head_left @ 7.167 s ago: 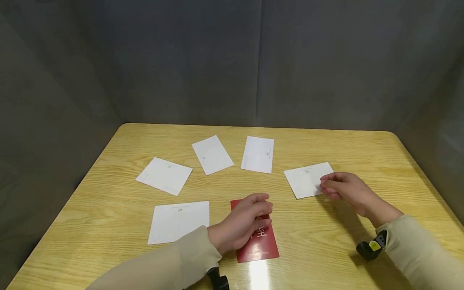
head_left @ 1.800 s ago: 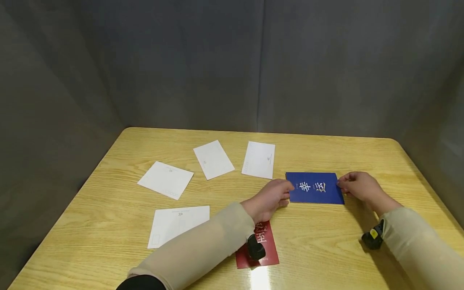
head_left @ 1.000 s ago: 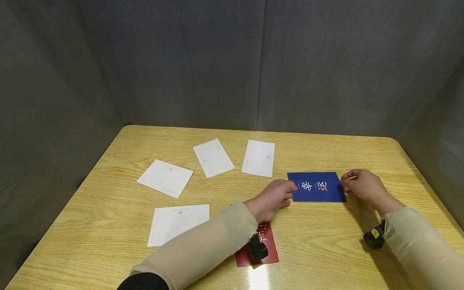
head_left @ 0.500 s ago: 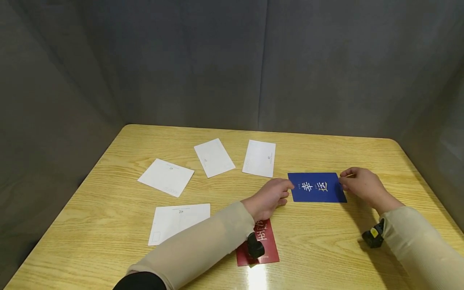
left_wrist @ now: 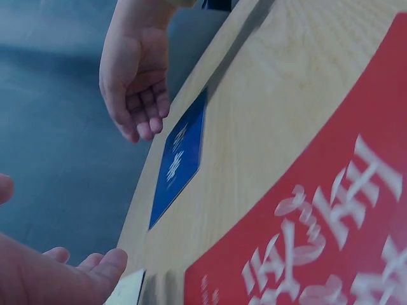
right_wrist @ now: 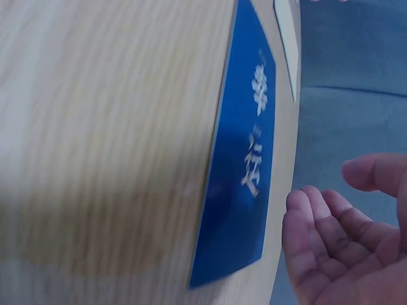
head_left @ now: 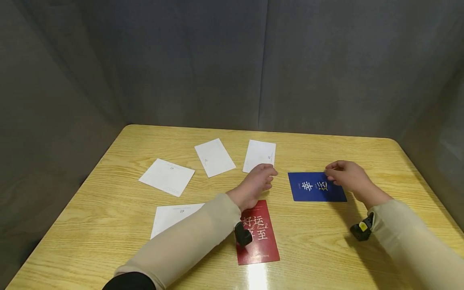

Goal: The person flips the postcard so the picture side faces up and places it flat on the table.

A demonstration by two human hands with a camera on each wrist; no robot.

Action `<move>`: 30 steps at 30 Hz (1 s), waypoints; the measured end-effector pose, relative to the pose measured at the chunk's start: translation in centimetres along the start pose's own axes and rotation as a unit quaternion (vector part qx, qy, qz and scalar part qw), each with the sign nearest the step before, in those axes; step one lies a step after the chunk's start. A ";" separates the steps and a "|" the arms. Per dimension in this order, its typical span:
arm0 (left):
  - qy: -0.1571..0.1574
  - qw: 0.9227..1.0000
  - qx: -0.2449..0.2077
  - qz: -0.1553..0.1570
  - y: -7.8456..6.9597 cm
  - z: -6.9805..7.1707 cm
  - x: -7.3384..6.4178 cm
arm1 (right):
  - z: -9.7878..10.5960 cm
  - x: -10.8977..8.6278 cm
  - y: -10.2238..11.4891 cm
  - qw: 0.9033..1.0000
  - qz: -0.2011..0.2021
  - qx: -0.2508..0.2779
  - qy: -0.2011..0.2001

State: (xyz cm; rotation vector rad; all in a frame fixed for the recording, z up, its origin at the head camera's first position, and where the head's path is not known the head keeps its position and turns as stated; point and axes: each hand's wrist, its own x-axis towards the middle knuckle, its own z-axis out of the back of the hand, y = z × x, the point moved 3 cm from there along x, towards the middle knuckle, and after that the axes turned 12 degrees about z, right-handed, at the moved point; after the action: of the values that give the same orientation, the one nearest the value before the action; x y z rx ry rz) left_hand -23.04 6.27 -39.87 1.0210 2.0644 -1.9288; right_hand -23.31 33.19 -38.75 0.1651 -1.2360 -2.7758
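Altogether, four white cards [head_left: 215, 158], one red card [head_left: 262, 249] and one blue card [head_left: 311, 195] lie flat on the desk [head_left: 315, 241], all rectangular. Both hands are empty: the left hand [head_left: 253, 185], fingers loosely bent, hangs near the rightmost white card; the right hand [head_left: 349, 177], thumb and fingers apart, hangs above the blue card's far right corner. Smooth wood grain covers the desk, shining near the red card. That card, partly hidden, shows 好运, "luck" and 至; the blue one reads 幸运, turned sideways. White cards bear small emblems and illegible print.
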 end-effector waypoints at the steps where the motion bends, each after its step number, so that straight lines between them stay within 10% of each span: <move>1: -0.004 1.000 0.001 -0.002 -0.1 0.3 0.0 | -0.1 0.2 0.2 1.000 0.001 0.008 0.001; 30: -0.086 0.994 -0.048 -0.054 -2.1 6.6 1.9 | -4.5 3.3 4.1 0.991 -0.004 0.131 0.016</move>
State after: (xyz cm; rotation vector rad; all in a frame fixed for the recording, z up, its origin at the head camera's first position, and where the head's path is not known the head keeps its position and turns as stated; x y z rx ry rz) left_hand -27.86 0.99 -40.26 0.7108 2.1303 -1.8720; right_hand -25.80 26.72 -38.93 0.2349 -1.5893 -2.5958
